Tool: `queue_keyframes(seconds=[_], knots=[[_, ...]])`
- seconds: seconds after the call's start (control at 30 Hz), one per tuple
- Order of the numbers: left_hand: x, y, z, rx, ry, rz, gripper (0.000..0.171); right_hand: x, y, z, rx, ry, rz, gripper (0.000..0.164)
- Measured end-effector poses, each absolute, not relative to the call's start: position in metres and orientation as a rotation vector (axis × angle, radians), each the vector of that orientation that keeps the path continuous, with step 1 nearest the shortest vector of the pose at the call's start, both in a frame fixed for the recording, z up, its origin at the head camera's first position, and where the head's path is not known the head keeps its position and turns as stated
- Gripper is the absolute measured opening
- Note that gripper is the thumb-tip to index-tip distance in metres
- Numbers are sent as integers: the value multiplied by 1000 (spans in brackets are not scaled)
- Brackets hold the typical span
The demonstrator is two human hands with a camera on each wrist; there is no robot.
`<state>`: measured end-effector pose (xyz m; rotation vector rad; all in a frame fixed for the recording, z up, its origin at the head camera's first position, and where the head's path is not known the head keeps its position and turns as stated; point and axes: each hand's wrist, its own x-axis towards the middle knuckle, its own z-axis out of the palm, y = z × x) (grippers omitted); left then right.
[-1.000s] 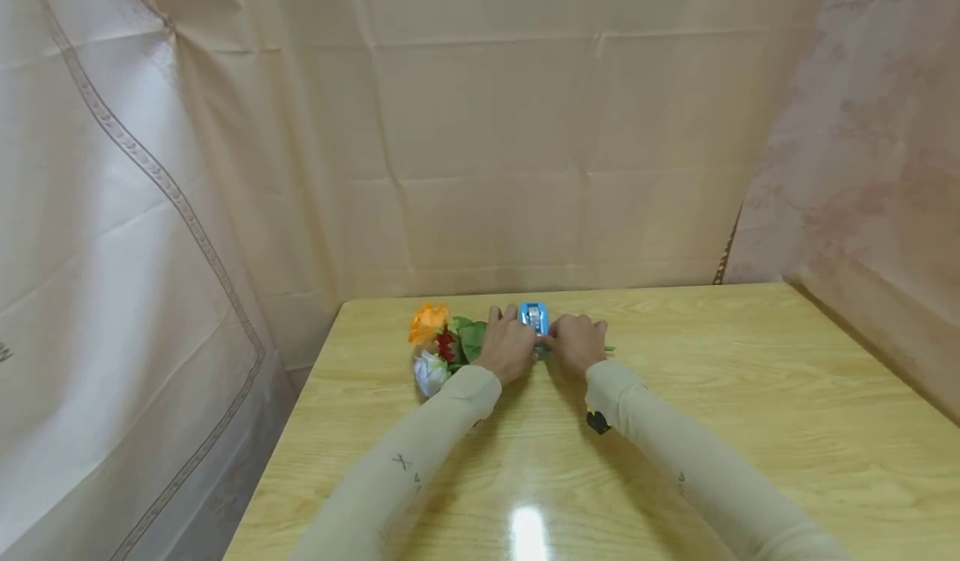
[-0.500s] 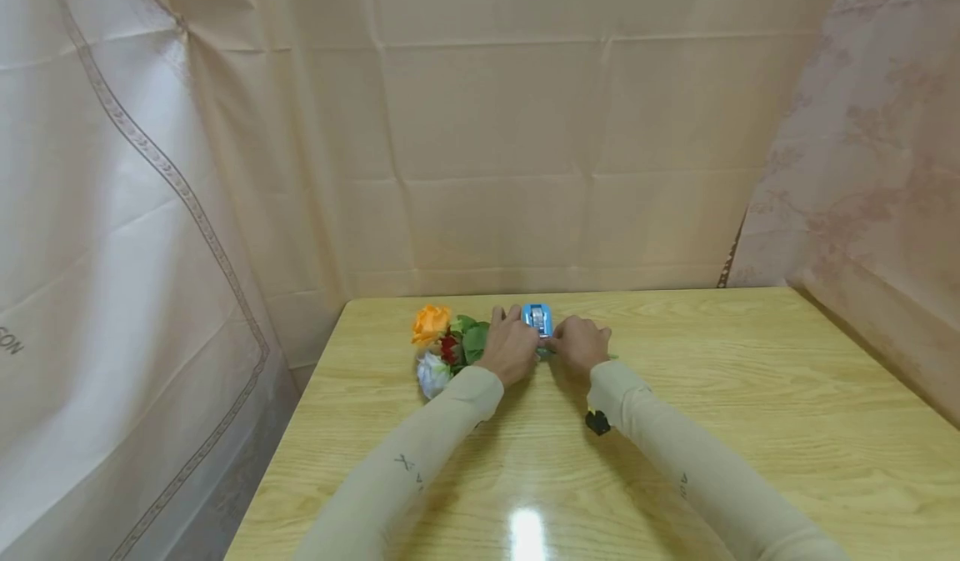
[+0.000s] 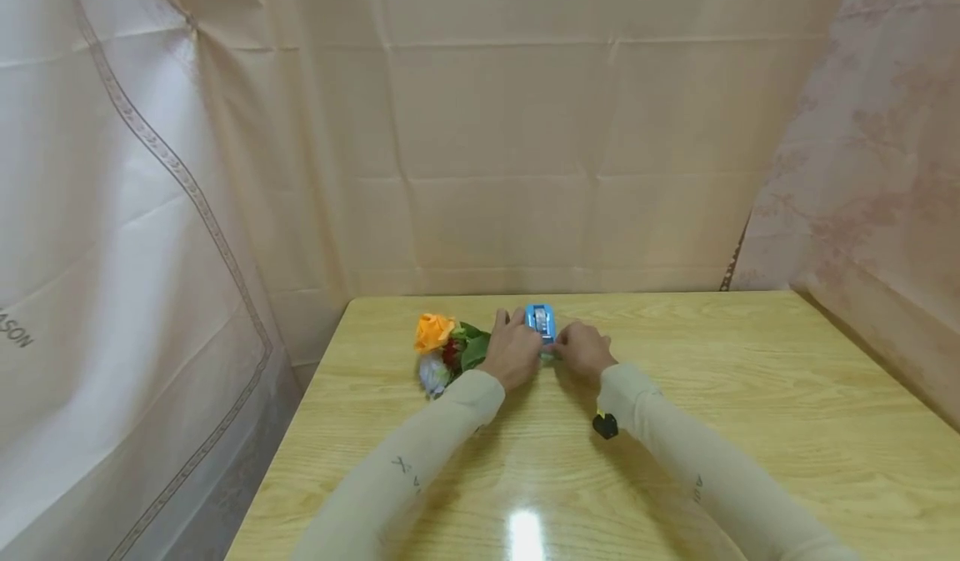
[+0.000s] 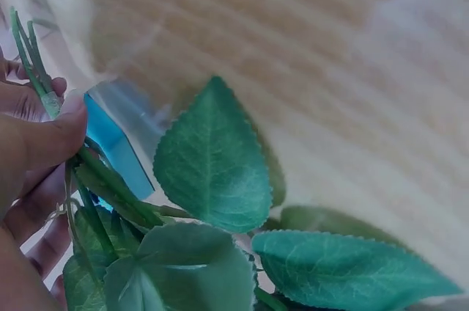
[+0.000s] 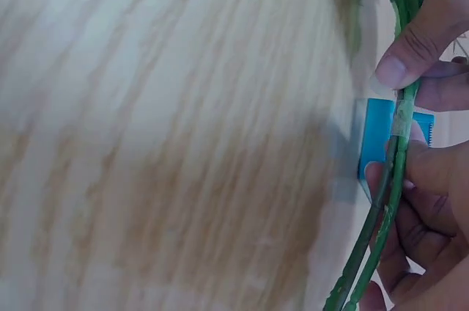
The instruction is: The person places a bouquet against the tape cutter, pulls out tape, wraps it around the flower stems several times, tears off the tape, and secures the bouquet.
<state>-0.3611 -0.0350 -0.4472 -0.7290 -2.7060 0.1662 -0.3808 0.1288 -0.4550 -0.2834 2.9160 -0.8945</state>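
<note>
A bunch of artificial flowers lies at the back of the table, with an orange flower, a white flower and a dark red one partly covered by leaves. My left hand pinches its green stems between thumb and fingers. Just below that grip, a band of clear tape wraps the stems. My right hand has its fingers curled round the stems at this band, some fingertips hidden behind them. A blue tape dispenser stands right behind the two hands.
The wooden table reaches to a beige cloth backdrop, with a pinkish cloth on the right side. A small black object with a yellow edge shows at the right cuff.
The flower heads have turned slightly, and less of the red flower shows. My right hand has shifted a little to the right; the stem ends beyond it no longer show. The left hand keeps its grip.
</note>
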Motion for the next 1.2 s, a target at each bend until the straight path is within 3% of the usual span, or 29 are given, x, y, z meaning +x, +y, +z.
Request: queue_keyframes(seconds=[0.27,0.77,1.2], knots=[[-358,-38,-451,-739,-2676,171,29,-379,132,-459,-337,2912,-929,28],[-352,-36,-450,-752,-2609,266,7,-377,140,-460,-312,2562,-1277,38],[-347,-38,-451,-748,-2705,273,29,-370,141,-457,-307,2490,-1248,39]])
